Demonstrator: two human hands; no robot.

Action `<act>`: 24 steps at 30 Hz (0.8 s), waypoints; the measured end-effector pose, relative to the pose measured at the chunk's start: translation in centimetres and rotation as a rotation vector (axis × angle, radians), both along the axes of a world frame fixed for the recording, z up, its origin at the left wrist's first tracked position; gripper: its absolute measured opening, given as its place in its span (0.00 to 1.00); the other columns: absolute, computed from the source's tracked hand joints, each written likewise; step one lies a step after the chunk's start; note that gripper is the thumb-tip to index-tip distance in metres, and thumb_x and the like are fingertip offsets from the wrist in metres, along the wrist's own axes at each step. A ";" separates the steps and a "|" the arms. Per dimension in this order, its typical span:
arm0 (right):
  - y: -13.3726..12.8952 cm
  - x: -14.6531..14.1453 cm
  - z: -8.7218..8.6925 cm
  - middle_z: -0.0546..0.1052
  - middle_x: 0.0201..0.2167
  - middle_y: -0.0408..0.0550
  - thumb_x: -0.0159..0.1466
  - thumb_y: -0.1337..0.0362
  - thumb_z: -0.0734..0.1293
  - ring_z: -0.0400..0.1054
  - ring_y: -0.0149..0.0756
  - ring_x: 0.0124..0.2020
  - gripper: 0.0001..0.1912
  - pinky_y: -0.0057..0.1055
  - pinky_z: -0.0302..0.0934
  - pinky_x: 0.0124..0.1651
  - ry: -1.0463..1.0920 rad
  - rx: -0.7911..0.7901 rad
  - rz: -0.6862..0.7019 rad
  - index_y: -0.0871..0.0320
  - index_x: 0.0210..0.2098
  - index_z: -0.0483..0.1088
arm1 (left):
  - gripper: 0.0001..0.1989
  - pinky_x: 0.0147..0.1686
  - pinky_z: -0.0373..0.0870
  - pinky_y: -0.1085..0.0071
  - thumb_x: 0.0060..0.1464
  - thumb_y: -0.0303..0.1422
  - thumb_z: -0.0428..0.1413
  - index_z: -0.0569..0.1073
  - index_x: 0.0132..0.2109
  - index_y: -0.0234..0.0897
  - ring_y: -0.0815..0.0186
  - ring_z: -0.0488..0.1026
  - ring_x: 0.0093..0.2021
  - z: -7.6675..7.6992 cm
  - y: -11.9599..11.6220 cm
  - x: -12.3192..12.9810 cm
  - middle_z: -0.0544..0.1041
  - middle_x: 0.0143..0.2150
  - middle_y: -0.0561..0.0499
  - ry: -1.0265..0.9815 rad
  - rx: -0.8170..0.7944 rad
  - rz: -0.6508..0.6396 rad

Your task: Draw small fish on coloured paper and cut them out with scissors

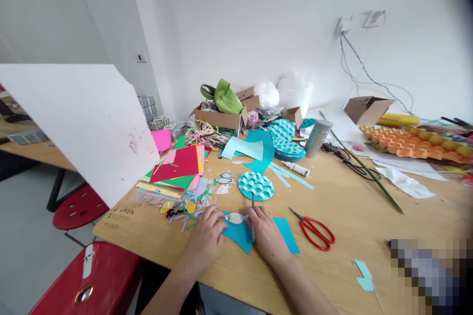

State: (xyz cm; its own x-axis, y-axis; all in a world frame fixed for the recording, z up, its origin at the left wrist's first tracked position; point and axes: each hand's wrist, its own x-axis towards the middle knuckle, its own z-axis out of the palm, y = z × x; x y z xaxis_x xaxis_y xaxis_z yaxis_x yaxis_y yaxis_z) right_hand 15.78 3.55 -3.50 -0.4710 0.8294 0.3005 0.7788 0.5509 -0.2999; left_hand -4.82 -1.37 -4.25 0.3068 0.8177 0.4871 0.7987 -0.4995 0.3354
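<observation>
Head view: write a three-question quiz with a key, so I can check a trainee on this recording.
1. What does the pale fish cutout between the hands lie on?
a) red paper
b) blue paper
c) a stool
2. True or false: the red-handled scissors lie to the right of the blue paper.
3. Which hand holds the dark pen-like rod?

Key: 1 b; 2 true; 3 the right hand.

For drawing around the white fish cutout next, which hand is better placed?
Probably the right hand: it holds the pen beside the fish cutout's tail. The left hand, near the head end, holds no pen.
</observation>
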 end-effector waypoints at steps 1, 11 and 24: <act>0.0 0.0 0.0 0.75 0.42 0.54 0.68 0.72 0.59 0.67 0.48 0.46 0.12 0.41 0.63 0.47 0.007 -0.002 0.000 0.59 0.48 0.71 | 0.19 0.59 0.63 0.49 0.48 0.15 0.47 0.74 0.40 0.38 0.55 0.62 0.60 0.0 0.0 0.0 0.73 0.48 0.47 -0.001 -0.010 0.004; 0.1 -0.1 -0.2 0.74 0.44 0.56 0.66 0.75 0.59 0.67 0.49 0.47 0.15 0.44 0.64 0.49 0.105 -0.012 -0.012 0.59 0.50 0.69 | 0.20 0.59 0.64 0.50 0.47 0.15 0.46 0.73 0.40 0.39 0.56 0.63 0.59 0.2 0.1 0.0 0.72 0.45 0.47 -0.012 -0.058 -0.006; 0.9 0.5 -0.8 0.70 0.31 0.45 0.64 0.64 0.59 0.69 0.36 0.30 0.13 0.32 0.65 0.34 0.527 -0.132 -0.020 0.58 0.47 0.65 | 0.21 0.59 0.63 0.51 0.46 0.14 0.46 0.73 0.42 0.39 0.56 0.62 0.59 0.0 -0.1 0.1 0.71 0.46 0.47 -0.022 -0.095 0.016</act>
